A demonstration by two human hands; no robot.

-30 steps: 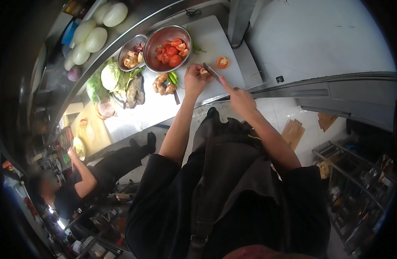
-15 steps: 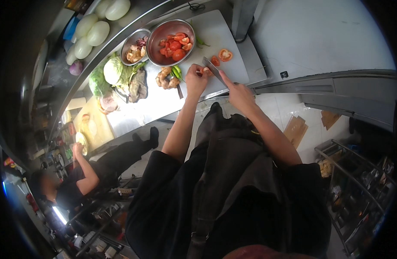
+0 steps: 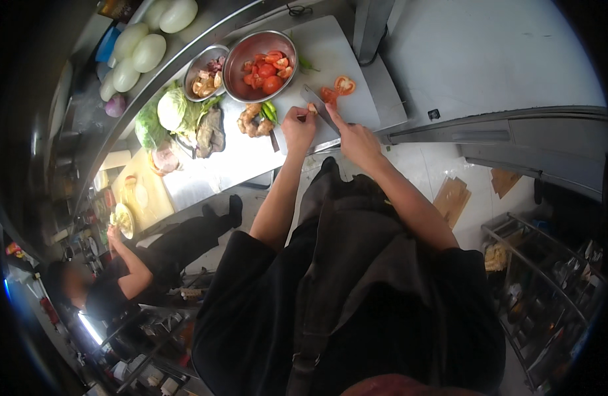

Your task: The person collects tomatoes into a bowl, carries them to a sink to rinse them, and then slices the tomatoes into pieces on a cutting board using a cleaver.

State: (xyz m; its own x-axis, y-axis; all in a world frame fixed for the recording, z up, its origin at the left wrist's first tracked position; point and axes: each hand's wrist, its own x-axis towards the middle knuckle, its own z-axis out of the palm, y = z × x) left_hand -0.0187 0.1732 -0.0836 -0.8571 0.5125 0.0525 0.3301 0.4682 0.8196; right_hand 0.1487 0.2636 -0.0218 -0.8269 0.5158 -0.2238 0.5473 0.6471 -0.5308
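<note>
My right hand (image 3: 358,144) is closed round the handle of a kitchen knife (image 3: 321,107), its index finger stretched along the blade. Left of the blade, the bent fingers of my left hand (image 3: 298,130) hold a small tomato piece (image 3: 312,108) down on the white cutting board (image 3: 360,113). Beyond the knife, cut tomato slices (image 3: 344,85) lie on the board. A steel bowl (image 3: 228,79) of red tomato wedges (image 3: 267,68) stands at the board's far left. Ginger (image 3: 254,123) and green chilies (image 3: 269,110) lie left of my left hand.
A smaller steel bowl (image 3: 190,69) holds pale and reddish chopped pieces. Further left are a cabbage (image 3: 176,111) and a dark grey bundle (image 3: 210,134). White onions (image 3: 148,53) lie at the upper left. At lower left a co-worker (image 3: 129,270) holds a plate (image 3: 123,221) of food.
The knife and both my hands have shifted slightly left. More cut tomato lies just beyond the blade. The co-worker's hand and plate have moved a little.
</note>
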